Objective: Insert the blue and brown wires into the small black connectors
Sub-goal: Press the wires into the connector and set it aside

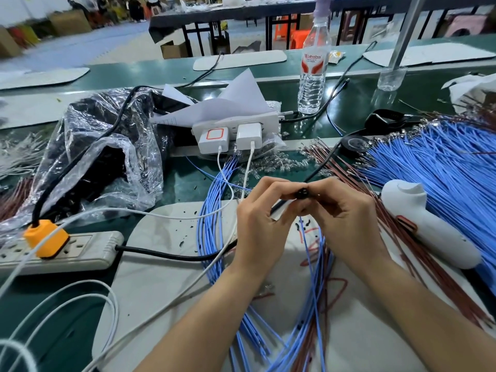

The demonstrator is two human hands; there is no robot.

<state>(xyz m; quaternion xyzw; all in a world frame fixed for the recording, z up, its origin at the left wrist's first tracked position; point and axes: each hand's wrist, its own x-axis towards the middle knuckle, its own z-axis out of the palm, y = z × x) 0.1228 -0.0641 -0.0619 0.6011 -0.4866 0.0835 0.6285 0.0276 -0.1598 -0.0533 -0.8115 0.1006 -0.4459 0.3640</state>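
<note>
My left hand [261, 210] and my right hand [341, 208] meet fingertip to fingertip above the pale work mat [161, 264]. Between the fingertips both hands pinch a small black connector [300, 195]. A thin blue wire [304, 237] hangs down from under the hands, beside a brown wire [312, 245]. Below my wrists lies a bundle of blue and brown wires [316, 304] with connectors on them. A large fan of loose blue wires [434, 167] and brown wires [429, 264] lies to the right.
A white handheld tool [426, 226] rests on the wires at right. A power strip [61, 251] with an orange plug sits at left, a white charger block [236, 130] and a plastic bag of black parts [102, 162] behind, a water bottle [314, 68] farther back.
</note>
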